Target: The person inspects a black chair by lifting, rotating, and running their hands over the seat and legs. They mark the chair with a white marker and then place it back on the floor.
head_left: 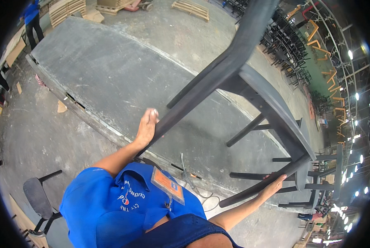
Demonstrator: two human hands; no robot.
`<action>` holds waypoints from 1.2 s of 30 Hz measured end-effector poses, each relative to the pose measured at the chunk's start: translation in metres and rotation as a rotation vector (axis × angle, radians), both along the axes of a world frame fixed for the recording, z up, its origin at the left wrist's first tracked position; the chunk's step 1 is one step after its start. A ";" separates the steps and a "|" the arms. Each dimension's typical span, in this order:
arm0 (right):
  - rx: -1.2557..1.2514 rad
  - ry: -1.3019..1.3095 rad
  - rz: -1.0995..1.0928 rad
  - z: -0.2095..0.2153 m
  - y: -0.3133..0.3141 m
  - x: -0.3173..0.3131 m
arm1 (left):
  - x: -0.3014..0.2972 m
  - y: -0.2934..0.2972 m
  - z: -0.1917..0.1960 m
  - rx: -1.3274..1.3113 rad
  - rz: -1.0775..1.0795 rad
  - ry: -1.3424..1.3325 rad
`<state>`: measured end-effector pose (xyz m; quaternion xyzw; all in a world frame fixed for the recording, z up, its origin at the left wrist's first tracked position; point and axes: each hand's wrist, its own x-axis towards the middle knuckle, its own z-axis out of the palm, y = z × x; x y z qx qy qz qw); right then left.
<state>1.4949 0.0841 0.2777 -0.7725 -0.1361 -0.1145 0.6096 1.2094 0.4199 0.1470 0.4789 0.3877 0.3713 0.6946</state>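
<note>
I am watching from the head view; the person is lifting a dark chair (251, 89) up off a long grey workbench (110, 70), the chair tilted so its legs are pointing away to the right and its back rail is running up toward the top edge; the chair is sitting in mid-air between the two hands, above the bench.

Left hand (147, 128): it is wrapping round the lower end of one long dark rail, fingers closed on the wood, thumb side toward me; right hand (273, 184): it is cupping another leg from beneath, fingers curling up round it; I am judging both as clamped on the chair, the hands well apart from each other.

A blue shirt (119, 206) with an orange badge (167, 184) is filling the lower middle; a second dark chair (38, 198) is standing on the floor at lower left; stacked dark chairs (288, 45) are lining the far right; a person in blue (32, 20) is standing at the upper left, near wooden pallets (65, 9).

Judgement on doing this well: I am thinking the wide grip is helping balance; keeping the left hand firm is mattering most, since the weight is hanging off to the right; clearing the bench edge before turning.
</note>
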 end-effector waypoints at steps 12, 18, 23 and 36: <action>-0.016 0.081 -0.250 0.015 0.058 0.015 | 0.016 0.080 -0.030 -0.085 -0.005 -0.268; -0.191 -0.025 -0.297 0.028 0.084 0.027 | 0.084 0.157 -0.055 -0.174 -0.205 -0.370; -0.300 -0.088 -0.237 0.034 0.090 0.051 | 0.183 0.211 -0.061 -0.133 -0.292 -0.411; -0.303 -0.131 -0.243 0.030 0.093 0.042 | 0.326 0.253 0.015 0.526 -0.091 -0.120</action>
